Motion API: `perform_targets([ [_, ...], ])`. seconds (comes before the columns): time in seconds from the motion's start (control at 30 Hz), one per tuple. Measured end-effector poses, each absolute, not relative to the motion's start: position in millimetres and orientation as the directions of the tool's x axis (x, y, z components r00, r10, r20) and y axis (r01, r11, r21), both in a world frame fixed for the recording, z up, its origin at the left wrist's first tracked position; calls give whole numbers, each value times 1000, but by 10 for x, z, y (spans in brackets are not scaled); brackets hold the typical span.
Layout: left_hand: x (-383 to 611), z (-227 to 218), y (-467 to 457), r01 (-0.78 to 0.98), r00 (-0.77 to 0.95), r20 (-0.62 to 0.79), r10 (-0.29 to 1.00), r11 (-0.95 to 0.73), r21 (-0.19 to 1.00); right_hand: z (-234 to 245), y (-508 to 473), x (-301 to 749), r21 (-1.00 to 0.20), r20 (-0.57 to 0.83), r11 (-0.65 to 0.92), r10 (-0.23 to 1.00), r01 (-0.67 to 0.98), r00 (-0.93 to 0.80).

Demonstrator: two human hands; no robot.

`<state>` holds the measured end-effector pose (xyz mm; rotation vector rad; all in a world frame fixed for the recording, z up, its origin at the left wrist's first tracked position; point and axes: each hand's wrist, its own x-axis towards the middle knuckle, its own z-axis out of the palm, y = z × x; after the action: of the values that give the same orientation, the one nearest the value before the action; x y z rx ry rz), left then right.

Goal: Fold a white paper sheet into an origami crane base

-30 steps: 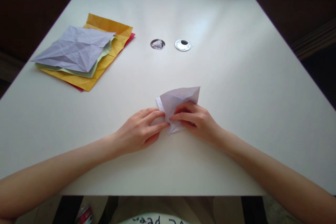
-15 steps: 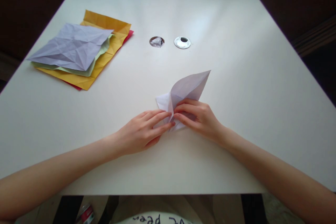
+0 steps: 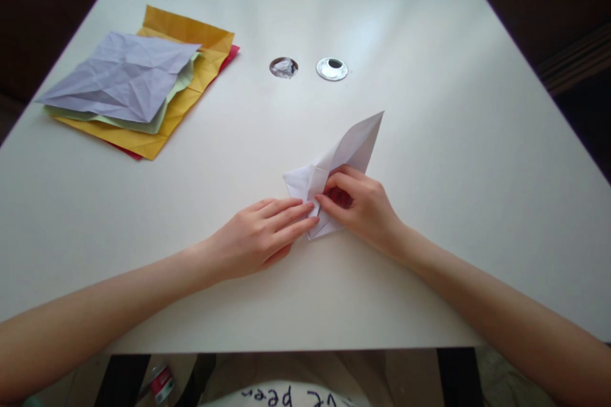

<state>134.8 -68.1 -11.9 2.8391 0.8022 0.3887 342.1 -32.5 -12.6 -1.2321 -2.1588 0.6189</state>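
Observation:
A folded sheet of white paper [image 3: 351, 143] lies on the table in front of me, one long flap standing up and pointing to the far right. My left hand [image 3: 267, 232] rests with fingers stretched flat on the paper's left lower part. Thumb and fingers of my right hand [image 3: 365, 203] pinch the raised flap near its fold, just right of my left fingertips. Part of the paper's lower layers is hidden beneath both hands.
At the far left lies a stack of creased paper sheets, a lilac one [image 3: 126, 73] above green, yellow [image 3: 195, 86] and red ones. The white table [image 3: 429, 140] has two round holes, one with a metal ring [image 3: 331, 68]. A can [image 3: 161, 385] is below the near edge.
The right fingers have pressed the flap's near part flatter and folded it over, so its curve is narrower. The left hand has barely moved. The view has shifted slightly.

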Motion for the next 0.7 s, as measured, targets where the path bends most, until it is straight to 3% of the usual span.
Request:
perform_targets([
  [0.7, 1350, -117, -681, 475, 809, 257, 529, -845, 245, -93, -304, 3430, -718, 188, 389, 907, 577, -377],
])
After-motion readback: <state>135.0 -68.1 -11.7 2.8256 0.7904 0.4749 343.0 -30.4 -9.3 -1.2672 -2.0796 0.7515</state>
